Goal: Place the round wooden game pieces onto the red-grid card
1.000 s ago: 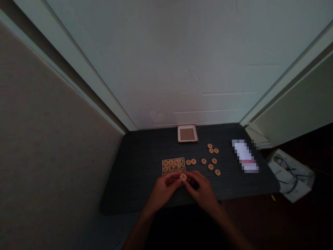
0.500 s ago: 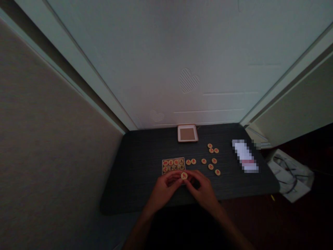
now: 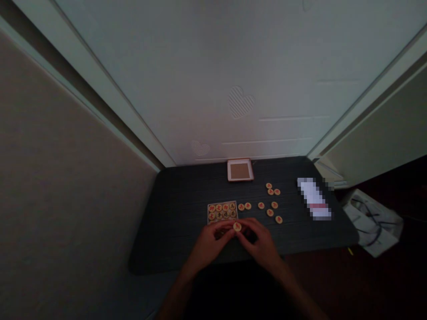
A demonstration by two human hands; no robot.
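Observation:
Between the fingertips of my left hand (image 3: 213, 242) and my right hand (image 3: 258, 240) is a round xiangqi piece (image 3: 237, 227) with a red character facing up. Both hands pinch it over the front of a shallow box (image 3: 237, 208). Rows of xiangqi pieces with red or black characters fill the part of the box that shows; my hands hide its near part. Just right of the box lie two loose pieces, one of them a red-marked piece (image 3: 247, 206). Farther right, several more red-marked pieces (image 3: 274, 205) are scattered face up.
All this lies on a dark table (image 3: 180, 191) against a white panel with embossed hearts. A shallow box lid (image 3: 240, 171) rests at the back edge. At the right is a blurred-out white object (image 3: 313, 198). A white bag (image 3: 373, 224) with cables stands beyond the table's right end.
The held piece has shifted very slightly right and down between my fingertips, its character looking turned a little. The pieces on the table stay where they were.

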